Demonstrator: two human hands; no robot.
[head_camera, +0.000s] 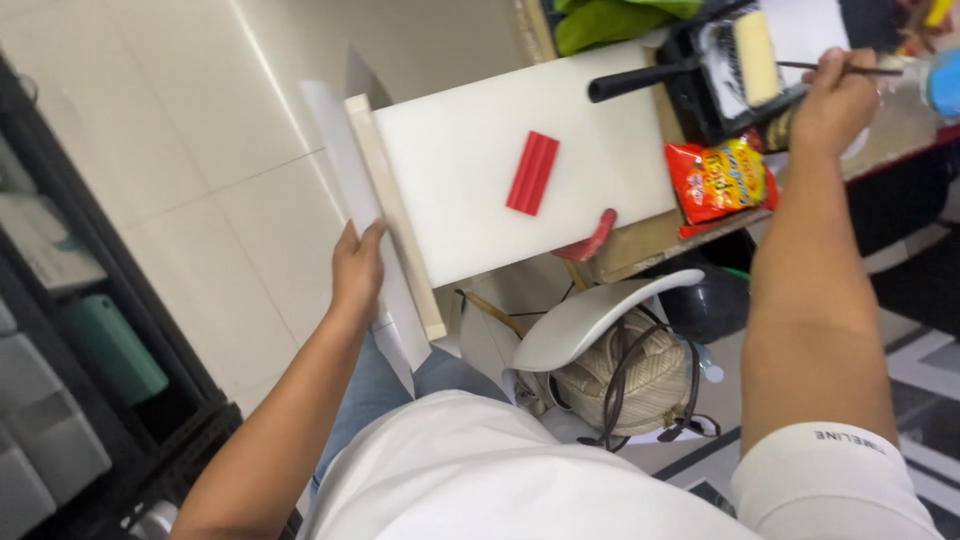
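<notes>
My left hand (357, 268) grips the near left edge of a white panel (470, 190) with a pale wooden side, which rests tilted from my lap onto the table. A red ribbed scraper (532, 172) lies on the panel's white face. A loose white sheet (340, 160) hangs off the panel's left side. My right hand (833, 98) reaches out to the far right and holds a thin dark brush handle (868, 70) beside a black paint tray (700, 90) with a roller (755, 55) in it.
An orange snack bag (720, 182) lies on the table edge. A second red piece (592, 240) sits under the panel's corner. Below are a white curved chair seat (590, 315) and a woven bag (620, 385). Dark shelving (80, 350) stands at the left.
</notes>
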